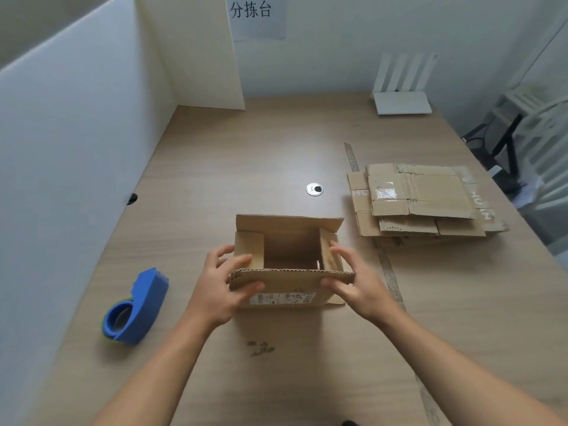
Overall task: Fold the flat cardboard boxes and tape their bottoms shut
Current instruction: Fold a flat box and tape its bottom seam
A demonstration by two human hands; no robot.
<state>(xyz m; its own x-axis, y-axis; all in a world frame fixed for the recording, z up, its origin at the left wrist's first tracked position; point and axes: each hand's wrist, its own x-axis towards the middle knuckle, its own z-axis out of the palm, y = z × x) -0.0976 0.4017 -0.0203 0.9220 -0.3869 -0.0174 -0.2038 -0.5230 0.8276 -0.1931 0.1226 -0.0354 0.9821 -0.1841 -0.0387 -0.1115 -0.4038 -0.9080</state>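
Observation:
An opened-up cardboard box stands on the wooden table in front of me, its open end facing up. Its two short side flaps are folded inward and the far flap stands up. My left hand grips the near flap at its left corner, thumb on the outside and fingers over the left side flap. My right hand holds the near flap's right corner the same way. A stack of flat cardboard boxes lies to the right. A blue tape dispenser lies to the left of the box.
White partition boards wall the table's left side and back left. A white router sits at the back right. A round metal cable grommet is set in the tabletop. Chairs stand beyond the right edge.

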